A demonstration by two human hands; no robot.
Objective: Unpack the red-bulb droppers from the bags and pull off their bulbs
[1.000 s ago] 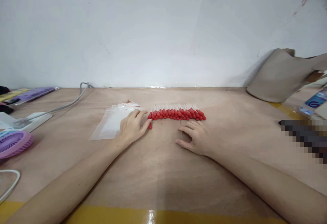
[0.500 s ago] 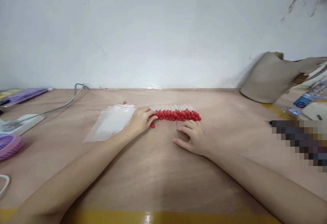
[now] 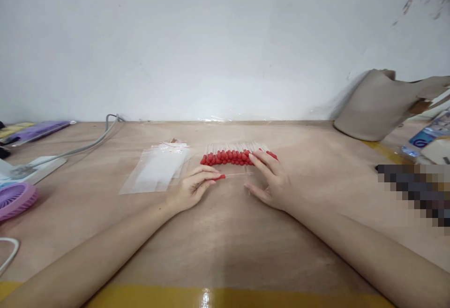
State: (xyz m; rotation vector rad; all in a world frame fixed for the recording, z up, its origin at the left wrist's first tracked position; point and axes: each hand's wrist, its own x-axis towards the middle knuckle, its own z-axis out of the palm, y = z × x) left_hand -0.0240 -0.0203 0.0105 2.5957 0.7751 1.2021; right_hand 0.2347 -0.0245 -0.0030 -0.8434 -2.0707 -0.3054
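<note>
My left hand is closed, its fingertips pinching a thin clear tube by its red end; it looks like a dropper and lies level, pointing right. Behind it is a row of similar red-ended tubes, red ends toward me and pale stems toward the wall. My right hand is open, thumb and fingers spread, with its forefinger at the front of the row. Its palm and fingers cover part of the row's right side. A small clear piece shows between its thumb and forefinger, too thin to name.
Flat clear zip bags lie left of the row. Farther left are a grey cable, a white power strip and a purple round fan-like object. A beige bag leans at the back right against the wall.
My left hand has moved from the row's left end toward me, drawing out one red-ended tube. My right hand's fingers have reached up to the row.
</note>
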